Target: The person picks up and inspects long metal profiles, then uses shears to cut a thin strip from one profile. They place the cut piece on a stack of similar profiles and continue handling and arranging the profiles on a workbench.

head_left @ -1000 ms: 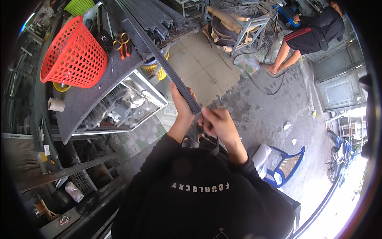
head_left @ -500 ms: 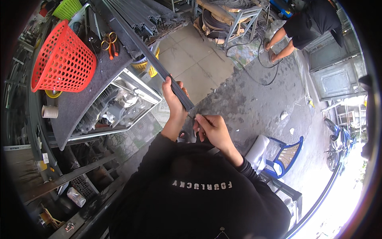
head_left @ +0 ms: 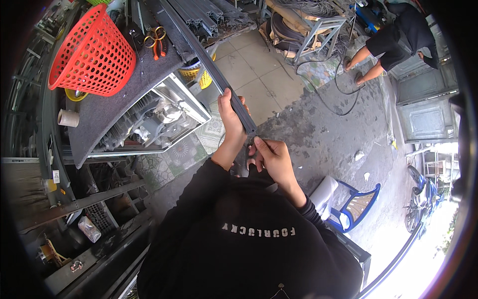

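A long dark grey metal profile (head_left: 244, 116) slants from the bench at the upper left down to its cut end in front of my chest. My left hand (head_left: 232, 117) is wrapped round it close to that end, thumb lying along the upper side. Just below the cut end, my right hand (head_left: 273, 156) is closed in a pinch, thumb against fingertips. Something small and dark shows at the fingertips, too small to name.
On the carpeted bench (head_left: 119, 102) at left stand a red basket (head_left: 97, 60), gold-handled scissors (head_left: 155, 36) and a tape roll (head_left: 68, 117). A yellow basket (head_left: 201, 77) sits beyond. At right are a blue chair (head_left: 366, 204) and a plastic roll (head_left: 324, 194). A person (head_left: 398, 45) stands far right.
The view has turned a little, shifting the surroundings. My left hand still grips the profile. My right hand stays pinched near its end; the thin dark piece between them shows less clearly now.
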Demonstrator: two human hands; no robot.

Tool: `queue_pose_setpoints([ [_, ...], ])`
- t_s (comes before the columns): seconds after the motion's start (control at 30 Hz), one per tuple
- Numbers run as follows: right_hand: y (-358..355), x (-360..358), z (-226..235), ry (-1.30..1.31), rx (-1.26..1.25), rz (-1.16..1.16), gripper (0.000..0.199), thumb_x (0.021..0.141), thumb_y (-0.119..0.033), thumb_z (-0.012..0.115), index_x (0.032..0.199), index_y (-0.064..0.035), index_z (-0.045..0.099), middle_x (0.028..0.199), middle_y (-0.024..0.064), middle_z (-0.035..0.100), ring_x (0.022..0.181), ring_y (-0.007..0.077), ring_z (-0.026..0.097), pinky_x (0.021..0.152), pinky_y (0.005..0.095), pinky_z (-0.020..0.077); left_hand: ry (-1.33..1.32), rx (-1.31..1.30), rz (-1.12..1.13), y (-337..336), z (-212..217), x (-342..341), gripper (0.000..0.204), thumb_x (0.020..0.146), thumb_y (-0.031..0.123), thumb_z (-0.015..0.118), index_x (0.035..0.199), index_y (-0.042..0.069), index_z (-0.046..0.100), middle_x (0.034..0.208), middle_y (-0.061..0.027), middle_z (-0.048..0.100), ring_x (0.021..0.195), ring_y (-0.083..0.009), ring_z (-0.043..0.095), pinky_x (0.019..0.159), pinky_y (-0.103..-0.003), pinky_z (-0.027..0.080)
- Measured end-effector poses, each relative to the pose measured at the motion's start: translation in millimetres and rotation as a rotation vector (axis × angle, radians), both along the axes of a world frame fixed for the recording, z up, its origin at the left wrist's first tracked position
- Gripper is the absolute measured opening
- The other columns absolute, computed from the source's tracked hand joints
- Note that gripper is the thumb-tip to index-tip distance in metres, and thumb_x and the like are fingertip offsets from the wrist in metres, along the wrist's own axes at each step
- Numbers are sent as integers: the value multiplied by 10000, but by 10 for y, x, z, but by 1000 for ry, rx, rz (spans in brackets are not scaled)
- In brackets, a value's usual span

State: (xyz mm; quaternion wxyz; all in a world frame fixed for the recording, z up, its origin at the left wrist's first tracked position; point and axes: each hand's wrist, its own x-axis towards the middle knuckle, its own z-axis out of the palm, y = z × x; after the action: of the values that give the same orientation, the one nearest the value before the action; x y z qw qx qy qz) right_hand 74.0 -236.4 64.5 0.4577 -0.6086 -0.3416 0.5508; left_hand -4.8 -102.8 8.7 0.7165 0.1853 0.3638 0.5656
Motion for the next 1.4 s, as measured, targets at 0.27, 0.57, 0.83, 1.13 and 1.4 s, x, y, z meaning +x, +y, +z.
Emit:
queue_pose_setpoints([
  [0.27,2,-52,26,-29,22,-39,412,1014,-261,526,758,39,643,479,40,526,408,97,495,439,262,366,18,-1,-1,-6,11,5,434,907,506,566,986,112,402,720,-59,512,496,-135,514,447,-265,425],
  [0.57,96,34,35,-119,40,27,403,1026,-267,505,795,38,631,531,54,565,406,70,465,400,228,283,16,-6,-11,-17,40,0,420,917,499,563,965,119,391,720,-57,508,499,-125,507,443,-260,412],
  [0.83,242,2,112,157,-62,2,376,1009,-273,527,832,32,660,510,54,555,429,74,486,430,238,309,18,-17,-17,-45,93,-1,431,941,501,524,1003,100,380,728,-62,508,503,-124,484,445,-263,403],
  [1.13,-52,370,-259,412,71,321,512,1058,-364,386,859,45,621,658,121,639,544,137,590,462,246,427,28,-49,-43,-35,108,7,510,901,567,534,1175,153,418,768,-29,466,486,-104,452,427,-251,368],
  [1.4,-97,159,169,-24,15,96,351,1034,-163,464,812,54,630,600,123,640,371,84,486,367,220,325,76,-52,-37,-46,103,21,566,885,616,530,1240,186,434,773,-8,441,493,-90,436,442,-241,351],
])
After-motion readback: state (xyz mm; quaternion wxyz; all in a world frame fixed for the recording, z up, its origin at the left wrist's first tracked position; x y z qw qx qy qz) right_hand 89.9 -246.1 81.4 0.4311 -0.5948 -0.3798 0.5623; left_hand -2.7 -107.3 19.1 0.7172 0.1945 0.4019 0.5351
